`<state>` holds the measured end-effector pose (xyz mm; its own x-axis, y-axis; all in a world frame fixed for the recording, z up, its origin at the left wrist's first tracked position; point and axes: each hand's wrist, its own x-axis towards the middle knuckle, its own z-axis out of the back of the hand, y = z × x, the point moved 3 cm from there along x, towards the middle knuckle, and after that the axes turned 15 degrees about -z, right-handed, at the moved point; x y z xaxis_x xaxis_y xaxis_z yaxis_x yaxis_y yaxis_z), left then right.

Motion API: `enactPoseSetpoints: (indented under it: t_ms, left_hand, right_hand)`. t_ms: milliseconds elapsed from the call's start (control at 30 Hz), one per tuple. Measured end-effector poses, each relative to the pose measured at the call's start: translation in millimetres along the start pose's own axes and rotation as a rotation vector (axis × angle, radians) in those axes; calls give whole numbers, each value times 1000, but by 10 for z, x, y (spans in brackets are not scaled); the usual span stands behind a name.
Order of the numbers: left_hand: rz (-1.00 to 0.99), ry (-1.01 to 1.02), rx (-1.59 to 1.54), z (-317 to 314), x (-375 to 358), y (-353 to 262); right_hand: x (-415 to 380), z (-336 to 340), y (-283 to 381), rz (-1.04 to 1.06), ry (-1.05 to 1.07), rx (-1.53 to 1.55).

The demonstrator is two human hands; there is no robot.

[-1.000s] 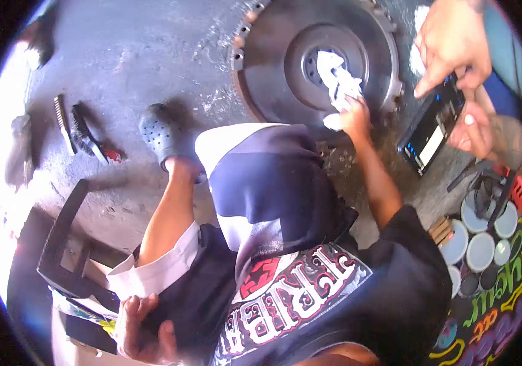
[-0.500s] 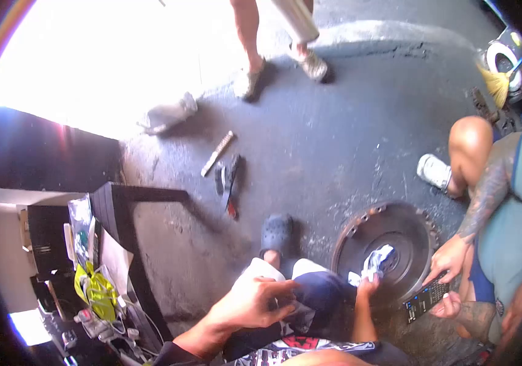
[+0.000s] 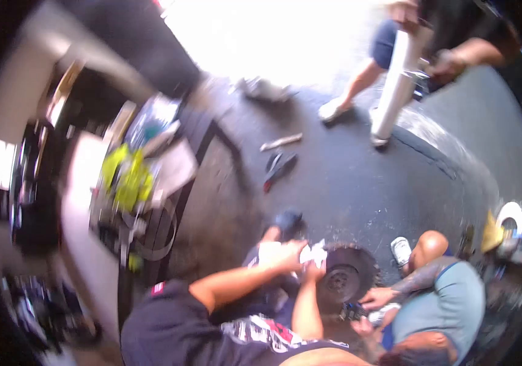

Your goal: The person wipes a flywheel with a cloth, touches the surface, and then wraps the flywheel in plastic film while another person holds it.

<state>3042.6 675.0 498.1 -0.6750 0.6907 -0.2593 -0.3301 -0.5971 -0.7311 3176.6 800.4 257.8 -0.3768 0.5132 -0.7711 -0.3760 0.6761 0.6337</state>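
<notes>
down low in a blurred, tilted view, the person's left hand (image 3: pixel 282 255) and right hand (image 3: pixel 313 270) meet over a crumpled white rag (image 3: pixel 313 253). both hands touch the rag; the left hand's fingers curl onto its left edge and the right hand comes up under it, fingers closed on the cloth, though the blur hides the exact grip. the rag sits at the upper left rim of a dark round flywheel (image 3: pixel 348 277), which lies flat on the grey concrete floor (image 3: pixel 346 183).

just right of the flywheel a second person in a light blue top (image 3: pixel 450 305) crouches, one hand (image 3: pixel 378 297) resting at the wheel's lower right edge above a small dark device (image 3: pixel 352 311). their white shoe (image 3: pixel 401 250) is near the wheel's upper right.

farther up the floor lie a pale file-like tool (image 3: pixel 280 142) and a dark brush with a red tip (image 3: pixel 278 168), well apart from the hands. a third person stands at the top holding a long white roll (image 3: pixel 395 88) upright. a cluttered shelf with yellow items (image 3: pixel 128 177) fills the left.
</notes>
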Motion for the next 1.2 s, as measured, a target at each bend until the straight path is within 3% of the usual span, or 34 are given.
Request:
enactPoseSetpoints:
  t_ms: [33,67,200,267,333,367,400,467,500,533,600,700,733,800,833,900,933,1000,1100,1133,1167,1200]
  left_hand:
    - [52,-60,-130,-276,-126,217]
    - [94,-117,-259,-525,-292,359]
    - [313,-270,-396,-275,-1409,19]
    - [229,-334,-417,-252,-1769,-78]
    - [170,-450,-422,-172,-2073,-228]
    - [76,-515,-468,-88,-2155,-303]
    - [134,-493,-497,119,-2244,-464]
    - [176,-425,-583,-66,-2357,-293]
    - [232,-424,-729,-34,-2384,-316]
    - [316,-415,-647,39,-2417,-338]
    - [339,-446,-525,205,-2399,-276]
    - [309,-711,-282,666,-2221,25]
    - [389,-763,-231,682,-2129,303]
    - [121,-974,-227,1582,-1796,357]
    - [72,-1047,-362,1917,-1606,527]
    - [31,-1117,-322,2739,-1228,755]
    - [47,-1220,-380,2878,-988,1249]
    - [174,-1210,25,3593,-551,1698]
    - [773,-700,128,4121,20,2717]
    - [815,-577,286,4087,95,3210]
    - [1011,-382,361,4270,151,3151]
    - [1035,-366,568,4325,215,3199]
  right_hand:
    - [-355,-181,303,41,-22,-41]
    - [-370,-72,246,182,-30,-308]
    - [-1871,-520,975,72,138,-489]
    - [-2278,-476,994,-71,253,-348]
    - [-2725,-479,1071,-161,487,-431]
    - [-2869,-450,1040,-310,556,-477]
    - [-3081,-476,1074,-462,620,-520]
    - [-3335,-490,1018,-709,685,-501]
    - [-3317,-422,873,-724,763,-508]
    - [-3276,-402,757,-673,837,-523]
    - [-3379,-460,858,-787,689,-636]
    - [-3283,-526,1059,-676,508,-676]
    - [-3219,-518,1087,-680,442,-639]
    - [-3080,-504,1157,-550,330,-800]
    - [-2875,-417,1052,-484,307,-840]
    - [-2624,-256,916,-305,205,-966]
    - [-2496,-165,841,-228,181,-996]
    - [-2444,-258,938,-113,85,-1164]
    - [-2384,-333,779,-390,-78,-920]
    - [-2409,-438,768,-448,-118,-870]
    - [-2448,-551,723,-464,-137,-844]
    - [-2470,-674,711,-428,-108,-872]
